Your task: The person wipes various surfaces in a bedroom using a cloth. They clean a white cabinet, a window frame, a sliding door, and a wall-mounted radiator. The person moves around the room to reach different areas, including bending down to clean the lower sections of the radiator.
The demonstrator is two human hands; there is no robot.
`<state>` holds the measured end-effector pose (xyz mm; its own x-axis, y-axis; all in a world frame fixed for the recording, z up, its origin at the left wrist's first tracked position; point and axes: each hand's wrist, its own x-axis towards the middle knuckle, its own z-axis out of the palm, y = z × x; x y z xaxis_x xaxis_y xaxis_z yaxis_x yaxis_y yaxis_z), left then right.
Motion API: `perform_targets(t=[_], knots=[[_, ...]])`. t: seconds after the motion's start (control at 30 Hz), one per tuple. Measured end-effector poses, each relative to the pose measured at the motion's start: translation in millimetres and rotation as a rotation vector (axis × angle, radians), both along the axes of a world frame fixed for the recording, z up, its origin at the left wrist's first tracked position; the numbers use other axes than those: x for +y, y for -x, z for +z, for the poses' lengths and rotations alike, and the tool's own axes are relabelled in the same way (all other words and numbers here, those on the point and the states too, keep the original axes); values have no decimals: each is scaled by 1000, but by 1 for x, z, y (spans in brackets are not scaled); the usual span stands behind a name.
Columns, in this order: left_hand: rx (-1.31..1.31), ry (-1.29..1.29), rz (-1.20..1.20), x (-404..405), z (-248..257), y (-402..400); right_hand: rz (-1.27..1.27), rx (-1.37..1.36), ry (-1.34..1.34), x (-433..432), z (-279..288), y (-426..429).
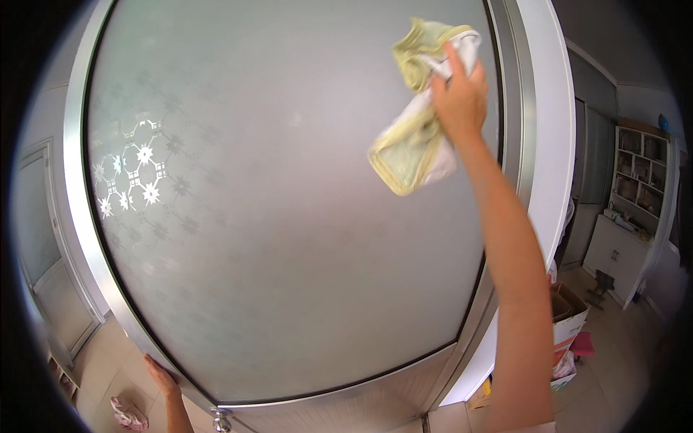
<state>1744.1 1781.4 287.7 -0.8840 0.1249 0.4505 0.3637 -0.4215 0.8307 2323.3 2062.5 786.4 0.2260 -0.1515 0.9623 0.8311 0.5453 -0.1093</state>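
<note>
My right hand (460, 97) grips a white cloth with yellow-green edging (409, 157) against the upper right of a frosted glass door panel (292, 216). Part of the cloth bunches above my fingers and a fold hangs below them. At the lower left, my left hand (161, 374) rests on the outer edge of the door's metal frame (124, 314), its fingers partly hidden behind it; I see nothing held in it. A round metal door knob (221, 420) sits at the frame's bottom corner.
A crumpled pink cloth (129, 414) lies on the tiled floor at the lower left. Cardboard boxes (568, 325) and a pink stool (583, 344) stand at the right, with a white shelf cabinet (617, 254) beyond. Another door (54, 260) is at the far left.
</note>
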Motion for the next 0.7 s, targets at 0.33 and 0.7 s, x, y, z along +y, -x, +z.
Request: perform_targets(t=[0.33,0.7], knots=[[550,437,695,-61,71,-57,751,-504,445,-143,-109,76],[-397,-356,-1035,-71,101,-268,1316,-1200,707,-219,-236,174]])
